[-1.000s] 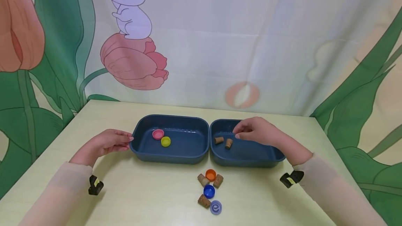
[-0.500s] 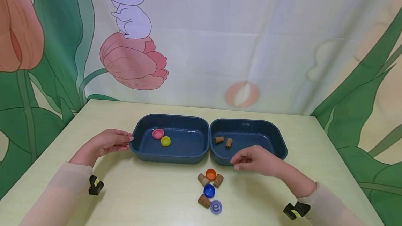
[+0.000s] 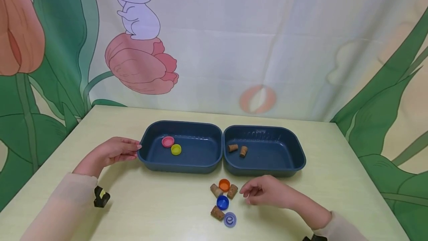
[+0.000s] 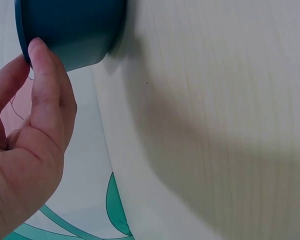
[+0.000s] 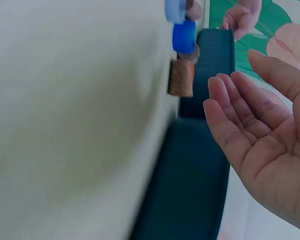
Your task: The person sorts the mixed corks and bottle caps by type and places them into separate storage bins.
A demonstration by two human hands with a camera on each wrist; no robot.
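Head view: right hand (image 3: 267, 194) by a cluster of corks and bottle caps near the desk's front edge.
Its fingers are relaxed, holding nothing, just beside a brown cork (image 3: 232, 191); orange cap (image 3: 224, 185) and blue cap (image 3: 222, 202) adjoin. Left hand (image 3: 112, 152), fingers extended, touches the left tray (image 3: 180, 163).

A white "e" is showing on the lilac cap (image 3: 230, 219); no other text is reading clearly.
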